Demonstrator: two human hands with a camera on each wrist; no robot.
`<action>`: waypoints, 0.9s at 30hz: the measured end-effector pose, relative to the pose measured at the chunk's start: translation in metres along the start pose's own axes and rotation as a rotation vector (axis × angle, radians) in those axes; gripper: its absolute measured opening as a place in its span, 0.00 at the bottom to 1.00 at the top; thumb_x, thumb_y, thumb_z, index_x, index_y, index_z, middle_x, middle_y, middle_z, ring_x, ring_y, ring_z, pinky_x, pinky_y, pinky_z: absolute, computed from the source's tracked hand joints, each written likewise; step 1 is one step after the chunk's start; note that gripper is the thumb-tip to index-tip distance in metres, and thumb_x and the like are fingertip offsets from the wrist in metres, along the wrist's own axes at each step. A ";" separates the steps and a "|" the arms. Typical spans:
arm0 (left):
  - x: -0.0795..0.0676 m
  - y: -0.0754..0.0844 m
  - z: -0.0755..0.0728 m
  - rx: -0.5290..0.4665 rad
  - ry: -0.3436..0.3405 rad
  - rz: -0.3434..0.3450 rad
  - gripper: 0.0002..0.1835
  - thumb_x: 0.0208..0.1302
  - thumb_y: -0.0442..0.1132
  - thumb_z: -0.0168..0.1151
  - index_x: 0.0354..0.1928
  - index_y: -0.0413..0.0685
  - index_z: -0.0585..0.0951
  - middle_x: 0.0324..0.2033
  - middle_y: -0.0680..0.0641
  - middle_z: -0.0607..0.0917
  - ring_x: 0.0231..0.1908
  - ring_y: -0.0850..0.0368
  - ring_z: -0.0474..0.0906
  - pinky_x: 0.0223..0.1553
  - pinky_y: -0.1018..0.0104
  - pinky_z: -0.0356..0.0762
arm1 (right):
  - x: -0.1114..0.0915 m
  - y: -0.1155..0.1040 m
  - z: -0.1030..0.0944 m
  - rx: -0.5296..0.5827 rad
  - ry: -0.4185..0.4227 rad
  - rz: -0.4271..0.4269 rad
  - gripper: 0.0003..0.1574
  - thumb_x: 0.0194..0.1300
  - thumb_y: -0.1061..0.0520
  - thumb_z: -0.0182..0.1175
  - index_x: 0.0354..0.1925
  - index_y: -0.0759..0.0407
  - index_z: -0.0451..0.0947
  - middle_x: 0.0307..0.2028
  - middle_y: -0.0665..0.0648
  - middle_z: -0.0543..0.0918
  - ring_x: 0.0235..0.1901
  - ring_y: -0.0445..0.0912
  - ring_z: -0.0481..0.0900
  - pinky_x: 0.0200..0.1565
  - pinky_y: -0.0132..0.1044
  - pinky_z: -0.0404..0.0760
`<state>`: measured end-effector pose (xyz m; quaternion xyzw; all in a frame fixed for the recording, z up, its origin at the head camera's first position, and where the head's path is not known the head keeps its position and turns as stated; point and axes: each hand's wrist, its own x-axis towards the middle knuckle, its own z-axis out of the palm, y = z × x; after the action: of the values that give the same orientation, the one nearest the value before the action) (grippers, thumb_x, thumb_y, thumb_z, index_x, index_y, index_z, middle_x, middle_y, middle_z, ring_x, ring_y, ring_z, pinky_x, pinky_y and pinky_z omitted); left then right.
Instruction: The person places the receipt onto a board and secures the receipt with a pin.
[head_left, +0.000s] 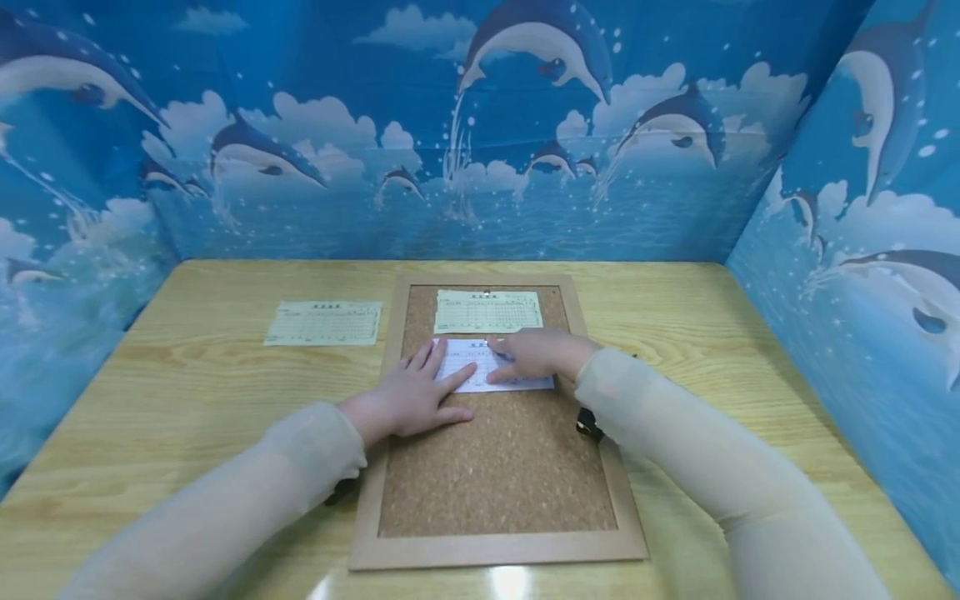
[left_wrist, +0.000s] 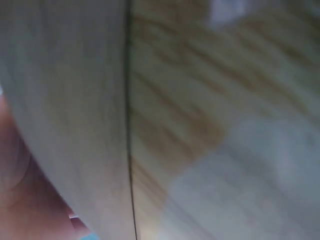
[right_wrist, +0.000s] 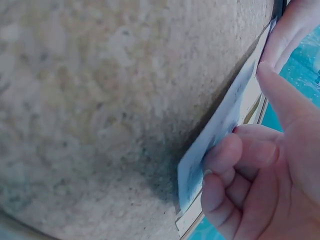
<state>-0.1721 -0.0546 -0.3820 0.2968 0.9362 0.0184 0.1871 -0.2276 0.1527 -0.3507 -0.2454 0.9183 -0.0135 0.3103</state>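
A white printed slip [head_left: 468,382] lies across the cork board [head_left: 495,467] below a pale green slip [head_left: 489,312]. My left hand [head_left: 416,396] rests on the white slip's left part with its fingers spread. From the right, my right hand [head_left: 536,354] reaches over the slip, index fingertip at its top edge and thumb on its face. In the right wrist view, the thumb [right_wrist: 282,95] is extended while the other visible fingers curl near the white slip [right_wrist: 217,130]. What lies beneath the right index fingertip is hidden. The left wrist view catches only part of the left hand [left_wrist: 27,195].
A small pin [head_left: 487,292] sits at the upper slip's top edge. Another pale green slip [head_left: 323,323] lies on the wooden table [head_left: 225,375], left of the board's frame [head_left: 495,550]. Dolphin-print cloth [head_left: 337,208] walls the back and sides.
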 end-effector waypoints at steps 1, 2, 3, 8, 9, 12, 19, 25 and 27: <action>0.000 -0.001 0.000 -0.002 0.001 0.000 0.39 0.62 0.72 0.35 0.73 0.69 0.46 0.71 0.36 0.35 0.69 0.38 0.31 0.64 0.41 0.44 | 0.000 -0.001 0.000 -0.008 0.002 -0.003 0.48 0.63 0.30 0.47 0.72 0.49 0.47 0.67 0.56 0.61 0.65 0.52 0.60 0.63 0.49 0.59; -0.001 -0.002 0.000 -0.005 0.002 0.001 0.39 0.62 0.72 0.35 0.73 0.69 0.47 0.71 0.36 0.36 0.69 0.38 0.31 0.64 0.41 0.44 | 0.000 -0.002 -0.001 -0.015 0.004 -0.006 0.48 0.64 0.30 0.47 0.72 0.49 0.48 0.67 0.56 0.61 0.65 0.52 0.61 0.63 0.49 0.59; -0.001 -0.003 0.000 -0.005 -0.001 -0.001 0.39 0.62 0.72 0.35 0.73 0.69 0.46 0.71 0.36 0.36 0.69 0.39 0.30 0.64 0.41 0.44 | 0.000 -0.003 -0.001 -0.022 0.006 -0.003 0.48 0.63 0.30 0.47 0.72 0.49 0.48 0.67 0.56 0.61 0.65 0.52 0.61 0.63 0.49 0.59; -0.005 -0.008 0.000 -0.012 -0.012 -0.002 0.40 0.62 0.73 0.34 0.73 0.68 0.46 0.71 0.37 0.36 0.69 0.41 0.30 0.64 0.42 0.43 | 0.001 -0.008 0.000 -0.045 0.027 0.008 0.47 0.64 0.30 0.46 0.72 0.51 0.50 0.67 0.55 0.63 0.64 0.52 0.62 0.62 0.48 0.60; -0.006 -0.009 0.000 -0.008 -0.013 -0.001 0.40 0.62 0.73 0.34 0.73 0.68 0.46 0.71 0.38 0.36 0.70 0.42 0.30 0.64 0.41 0.43 | 0.001 -0.009 0.001 -0.055 0.035 0.009 0.47 0.64 0.30 0.47 0.72 0.51 0.51 0.66 0.56 0.64 0.64 0.52 0.63 0.62 0.49 0.61; -0.008 -0.012 -0.001 0.015 -0.010 0.004 0.40 0.61 0.74 0.32 0.73 0.68 0.46 0.71 0.39 0.37 0.70 0.43 0.30 0.63 0.40 0.44 | 0.001 -0.012 0.004 -0.083 0.056 0.024 0.48 0.64 0.30 0.47 0.72 0.53 0.51 0.65 0.57 0.66 0.62 0.52 0.65 0.59 0.50 0.65; -0.015 -0.019 -0.003 -0.001 0.009 0.009 0.40 0.62 0.73 0.33 0.73 0.66 0.46 0.72 0.40 0.38 0.70 0.43 0.34 0.63 0.39 0.44 | -0.001 -0.012 0.012 -0.112 0.072 0.043 0.51 0.64 0.30 0.48 0.73 0.56 0.47 0.63 0.60 0.68 0.60 0.52 0.68 0.58 0.47 0.67; -0.025 -0.031 -0.003 -0.048 0.042 -0.009 0.41 0.62 0.72 0.36 0.73 0.64 0.48 0.72 0.40 0.39 0.70 0.40 0.35 0.63 0.38 0.43 | -0.004 -0.006 0.015 -0.060 0.119 0.007 0.50 0.65 0.34 0.50 0.72 0.59 0.46 0.63 0.62 0.68 0.59 0.53 0.69 0.58 0.47 0.67; -0.028 -0.035 -0.004 -0.064 0.047 -0.012 0.41 0.62 0.72 0.36 0.73 0.64 0.48 0.72 0.40 0.39 0.70 0.40 0.35 0.63 0.38 0.42 | -0.006 -0.004 0.015 -0.038 0.127 -0.002 0.50 0.66 0.36 0.51 0.72 0.61 0.46 0.63 0.62 0.67 0.59 0.54 0.69 0.58 0.47 0.67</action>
<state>-0.1717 -0.0993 -0.3736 0.2848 0.9410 0.0541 0.1746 -0.2134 0.1542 -0.3586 -0.2510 0.9360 -0.0122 0.2466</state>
